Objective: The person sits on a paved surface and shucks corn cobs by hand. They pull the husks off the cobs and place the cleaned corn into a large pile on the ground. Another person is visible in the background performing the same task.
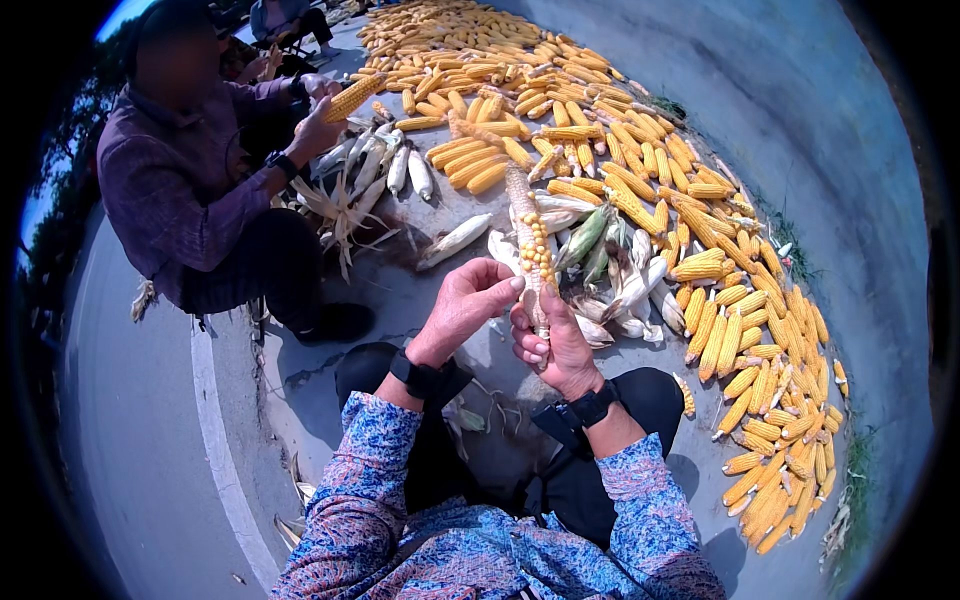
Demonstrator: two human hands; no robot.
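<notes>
A partly bare ear of corn (534, 255) stands nearly upright before me, with loose yellow kernels on its middle and right side and bare cob near the tip. My right hand (559, 345) is wrapped around its lower end, thumb along the right side. At the ear's left edge is my left hand (476, 300), its fingers curled and its thumb tip against or just beside the cob; whether it pinches anything is hidden. Behind the ear lies a heap of corn ears in pale and green husks (615, 277). A single husked ear (454, 241) rests to the left.
Husked yellow ears (720, 330) spread in a long curved band from the far side to my right. A seated person (202, 172) at left holds a yellow ear (355, 97) over more husks (352, 202). A white road line (225, 465) runs along the left.
</notes>
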